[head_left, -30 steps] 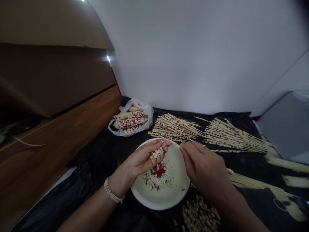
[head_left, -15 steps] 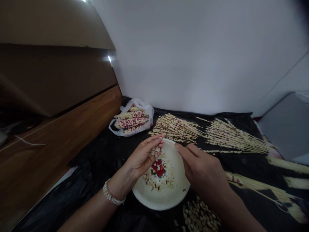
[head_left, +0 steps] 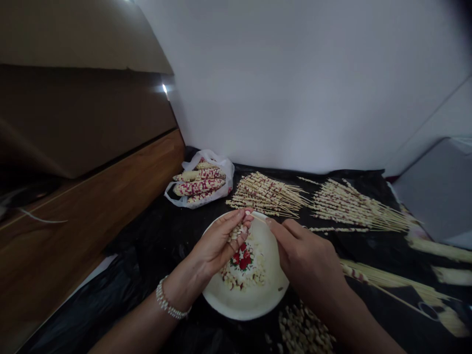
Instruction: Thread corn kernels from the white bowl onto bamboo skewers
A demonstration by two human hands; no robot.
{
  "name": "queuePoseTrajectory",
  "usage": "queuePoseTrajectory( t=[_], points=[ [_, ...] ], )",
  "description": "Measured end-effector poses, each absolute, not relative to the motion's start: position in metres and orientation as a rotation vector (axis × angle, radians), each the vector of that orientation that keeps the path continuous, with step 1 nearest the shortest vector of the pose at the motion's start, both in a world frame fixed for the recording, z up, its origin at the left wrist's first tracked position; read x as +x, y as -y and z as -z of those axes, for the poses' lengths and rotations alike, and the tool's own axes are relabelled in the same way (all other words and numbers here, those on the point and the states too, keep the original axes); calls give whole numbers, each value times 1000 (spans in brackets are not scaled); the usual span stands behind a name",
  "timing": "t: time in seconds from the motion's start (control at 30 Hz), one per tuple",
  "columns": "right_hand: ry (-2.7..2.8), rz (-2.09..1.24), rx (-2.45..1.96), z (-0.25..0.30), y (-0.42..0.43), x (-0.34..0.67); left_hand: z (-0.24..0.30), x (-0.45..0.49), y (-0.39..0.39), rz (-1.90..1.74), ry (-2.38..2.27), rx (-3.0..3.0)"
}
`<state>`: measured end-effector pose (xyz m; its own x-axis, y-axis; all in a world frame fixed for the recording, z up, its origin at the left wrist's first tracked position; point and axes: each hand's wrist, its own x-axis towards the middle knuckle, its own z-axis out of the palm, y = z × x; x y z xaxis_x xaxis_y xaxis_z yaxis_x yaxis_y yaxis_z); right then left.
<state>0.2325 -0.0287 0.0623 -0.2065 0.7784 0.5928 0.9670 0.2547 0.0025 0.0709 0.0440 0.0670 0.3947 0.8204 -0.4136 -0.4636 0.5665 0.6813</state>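
Note:
My left hand [head_left: 217, 243] is cupped palm-up over a white plate [head_left: 245, 305] and holds a small heap of pale corn kernels [head_left: 236, 231]. My right hand [head_left: 304, 253] is beside it over the plate's right rim, fingers pinched on a thin wooden skewer [head_left: 260, 219] whose tip points at the kernels in my left hand. More kernels lie in the plate around a red flower print [head_left: 241, 259]. A bead bracelet [head_left: 167, 305] is on my left wrist.
Two fans of kernel-threaded skewers [head_left: 269, 194] [head_left: 354, 206] lie behind the plate on black plastic sheeting [head_left: 147, 246]. A white bag of red-and-white corn cobs [head_left: 201, 184] sits at the back left. Loose kernels [head_left: 304, 332] lie near me, bare skewers [head_left: 387, 282] at right, a wooden panel [head_left: 73, 216] at left.
My left hand has curled closed around the kernels and tilted toward the skewer. My right hand has moved slightly left, bringing the skewer tip to the kernels.

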Motion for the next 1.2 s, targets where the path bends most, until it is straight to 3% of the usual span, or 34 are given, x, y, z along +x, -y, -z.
queuePoseTrajectory(
  t=[0.77, 1.2],
  points=[
    [2055, 440, -1644, -68, 34, 228, -64, 69, -46, -847, -750, 321],
    [2056, 801, -1549, -72, 40, 221, -60, 72, -46, -898, -858, 450]
  ],
)
